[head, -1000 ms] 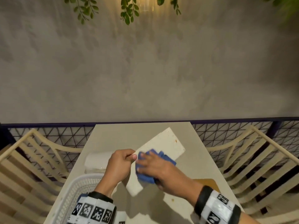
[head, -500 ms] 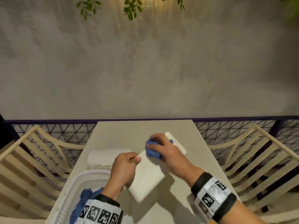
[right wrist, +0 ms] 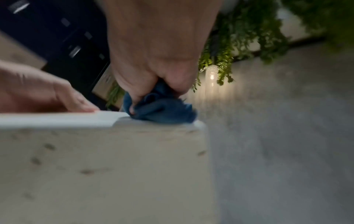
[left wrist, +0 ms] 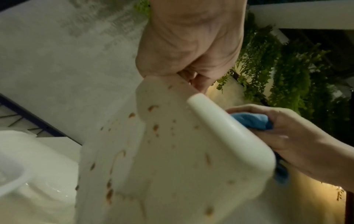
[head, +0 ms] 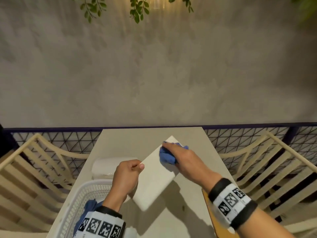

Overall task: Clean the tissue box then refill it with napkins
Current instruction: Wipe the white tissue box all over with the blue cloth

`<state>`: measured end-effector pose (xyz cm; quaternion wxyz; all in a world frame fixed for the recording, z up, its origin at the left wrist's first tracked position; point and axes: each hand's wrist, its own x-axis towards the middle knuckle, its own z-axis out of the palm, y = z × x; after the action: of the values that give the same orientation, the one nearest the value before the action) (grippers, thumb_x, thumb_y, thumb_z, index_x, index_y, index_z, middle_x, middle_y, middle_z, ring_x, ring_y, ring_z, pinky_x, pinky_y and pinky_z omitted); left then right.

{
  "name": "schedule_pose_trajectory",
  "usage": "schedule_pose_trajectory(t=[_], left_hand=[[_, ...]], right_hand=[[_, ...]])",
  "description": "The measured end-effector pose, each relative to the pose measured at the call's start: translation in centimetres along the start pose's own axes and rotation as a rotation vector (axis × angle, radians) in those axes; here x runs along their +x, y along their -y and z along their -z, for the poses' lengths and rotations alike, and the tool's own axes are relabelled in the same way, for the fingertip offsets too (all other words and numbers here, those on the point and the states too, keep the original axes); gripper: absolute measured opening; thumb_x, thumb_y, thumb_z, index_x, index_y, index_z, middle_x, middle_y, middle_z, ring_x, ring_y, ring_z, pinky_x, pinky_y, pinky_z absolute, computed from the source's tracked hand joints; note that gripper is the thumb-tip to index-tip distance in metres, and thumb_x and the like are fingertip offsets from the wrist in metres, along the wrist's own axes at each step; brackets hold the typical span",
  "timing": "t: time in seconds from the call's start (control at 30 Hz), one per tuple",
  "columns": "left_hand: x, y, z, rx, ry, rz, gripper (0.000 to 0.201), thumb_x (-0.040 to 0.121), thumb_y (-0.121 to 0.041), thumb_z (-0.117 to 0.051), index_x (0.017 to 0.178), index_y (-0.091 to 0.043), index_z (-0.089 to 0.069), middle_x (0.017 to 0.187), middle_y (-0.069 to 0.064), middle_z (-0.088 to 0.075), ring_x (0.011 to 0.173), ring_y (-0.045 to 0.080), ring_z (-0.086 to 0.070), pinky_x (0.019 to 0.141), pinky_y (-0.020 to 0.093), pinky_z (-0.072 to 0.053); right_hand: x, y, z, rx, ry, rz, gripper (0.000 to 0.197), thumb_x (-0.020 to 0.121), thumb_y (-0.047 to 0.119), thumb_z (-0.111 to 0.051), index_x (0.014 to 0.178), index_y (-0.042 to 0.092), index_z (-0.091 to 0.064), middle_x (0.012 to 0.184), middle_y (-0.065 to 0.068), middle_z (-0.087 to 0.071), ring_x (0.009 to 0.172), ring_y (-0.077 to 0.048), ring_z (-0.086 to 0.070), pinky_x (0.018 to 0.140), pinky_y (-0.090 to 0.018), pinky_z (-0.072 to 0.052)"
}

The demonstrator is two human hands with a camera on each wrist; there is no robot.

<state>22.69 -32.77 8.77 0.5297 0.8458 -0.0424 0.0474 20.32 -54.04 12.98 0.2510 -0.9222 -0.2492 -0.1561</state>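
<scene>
A white tissue box (head: 155, 176) lies tilted above the table, its sides spotted with brown stains (left wrist: 155, 128) in the left wrist view. My left hand (head: 130, 170) grips its left edge, fingers curled round the rim (left wrist: 184, 75). My right hand (head: 178, 155) clutches a bunched blue cloth (head: 166, 156) and presses it on the far part of the box's top face (right wrist: 161, 112). A wrapped white pack of napkins (head: 109, 164) lies on the table left of the box.
A white plastic basket (head: 82, 200) with a second blue cloth (head: 89, 206) sits at the near left of the table (head: 140, 138). A wooden board (head: 216, 227) lies at the near right. Slatted chairs (head: 274, 169) flank the table; a black railing (head: 240, 134) runs behind.
My right hand slid the blue cloth from the near end of the box's top face towards its far end. My left hand kept its grip on the box.
</scene>
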Motion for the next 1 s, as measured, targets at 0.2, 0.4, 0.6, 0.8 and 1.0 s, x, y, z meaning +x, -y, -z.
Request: schedule_pose_trajectory(t=[0.2, 0.4, 0.6, 0.8, 1.0], left_hand=[[-0.9, 0.2, -0.3, -0.059, 0.023, 0.005, 0.029, 0.082, -0.021, -0.06, 0.062, -0.001, -0.054, 0.056, 0.007, -0.045, 0.06, 0.018, -0.04, 0.062, 0.03, -0.031], [-1.1, 0.1, -1.1, -0.12, 0.015, 0.027, 0.031, 0.072, -0.032, -0.055, 0.053, -0.008, -0.049, 0.055, 0.003, -0.039, 0.058, 0.016, -0.034, 0.062, 0.03, -0.028], [-1.4, -0.2, -1.9, -0.113, -0.004, 0.04, 0.038, 0.086, -0.009, -0.059, 0.049, -0.014, -0.055, 0.05, -0.001, -0.043, 0.056, 0.019, -0.037, 0.059, 0.03, -0.029], [-2.1, -0.4, -3.0, -0.112, 0.02, 0.015, 0.039, 0.086, -0.013, -0.059, 0.048, -0.014, -0.051, 0.05, -0.003, -0.044, 0.057, 0.018, -0.037, 0.061, 0.03, -0.029], [-1.6, -1.0, -3.0, -0.122, -0.036, -0.037, 0.024, 0.07, -0.034, -0.052, 0.055, -0.015, -0.056, 0.052, -0.001, -0.045, 0.057, 0.018, -0.038, 0.061, 0.031, -0.031]], right_hand=[[-1.6, 0.0, 0.5, 0.078, 0.166, 0.223, 0.036, 0.093, 0.02, -0.043, 0.12, 0.006, -0.063, 0.132, -0.011, -0.058, 0.126, -0.02, -0.049, 0.108, -0.024, -0.031], [-2.0, 0.9, -1.5, 0.022, 0.196, 0.395, 0.037, 0.098, 0.022, -0.038, 0.122, 0.004, -0.06, 0.131, -0.013, -0.058, 0.127, -0.019, -0.046, 0.108, -0.03, -0.035], [-1.1, 0.5, -0.5, -0.025, 0.057, 0.157, 0.039, 0.087, 0.019, -0.052, 0.117, -0.005, -0.06, 0.127, -0.024, -0.057, 0.126, -0.03, -0.046, 0.114, -0.022, -0.021], [-3.3, -1.3, -0.5, -0.165, 0.035, 0.095, 0.05, 0.091, 0.043, -0.043, 0.135, 0.021, -0.048, 0.148, -0.003, -0.039, 0.137, -0.028, -0.035, 0.116, -0.039, -0.022], [-4.2, -3.0, -0.1, 0.021, 0.016, 0.359, 0.034, 0.093, 0.017, -0.047, 0.124, 0.013, -0.058, 0.136, -0.009, -0.054, 0.132, -0.022, -0.037, 0.11, -0.035, -0.024]])
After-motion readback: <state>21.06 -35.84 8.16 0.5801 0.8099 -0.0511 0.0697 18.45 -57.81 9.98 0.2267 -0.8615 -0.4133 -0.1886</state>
